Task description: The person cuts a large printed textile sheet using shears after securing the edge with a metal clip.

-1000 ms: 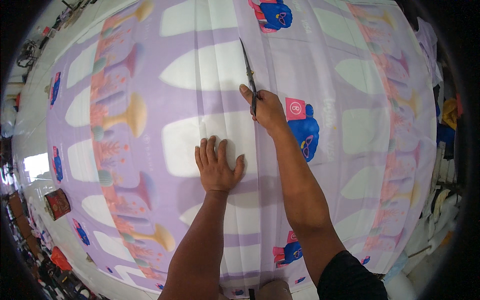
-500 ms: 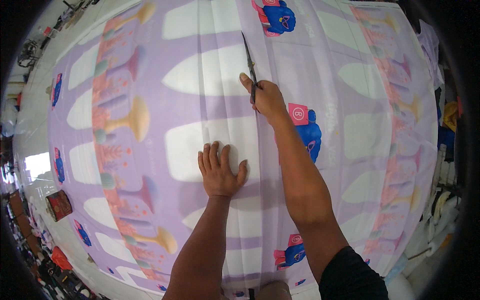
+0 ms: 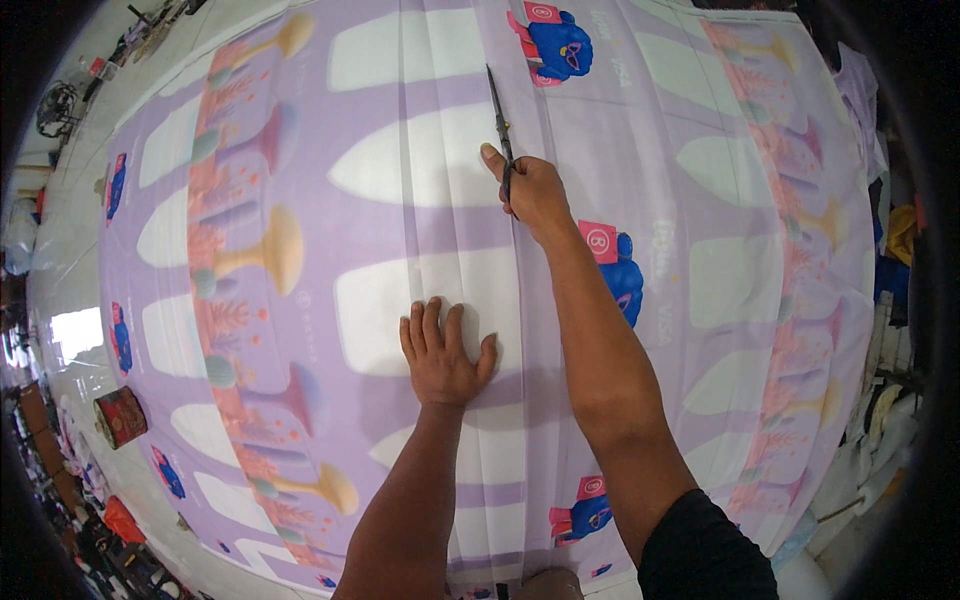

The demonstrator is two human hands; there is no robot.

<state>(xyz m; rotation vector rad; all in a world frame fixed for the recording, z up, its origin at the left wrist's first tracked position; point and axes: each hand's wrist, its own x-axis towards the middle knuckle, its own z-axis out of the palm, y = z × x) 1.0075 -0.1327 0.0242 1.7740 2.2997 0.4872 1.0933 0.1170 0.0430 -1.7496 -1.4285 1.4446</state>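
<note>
A wide lilac printed cloth (image 3: 370, 230) with white panels and blue cartoon figures lies spread out under both hands. My left hand (image 3: 445, 360) rests flat on a white panel left of the middle, fingers stretched out and holding nothing. Farther off and to the right, my right hand (image 3: 533, 192) grips dark scissors (image 3: 499, 115), thumb raised beside the handles. Their long blades point away from me and look nearly closed along the cloth. A straight edge line in the cloth runs from the scissors back toward me, right of my left hand.
Pale shiny floor tiles (image 3: 75, 270) show left of the cloth. A dark red tin (image 3: 121, 417) stands at the cloth's left edge. Clutter with an orange-red item (image 3: 123, 521) lies at the lower left. Piled cloths and a yellow item (image 3: 902, 235) are along the right.
The cloth's print and my left hand sit slightly lower in the picture. The scissors stay almost in place there, so they are a little farther along the cloth.
</note>
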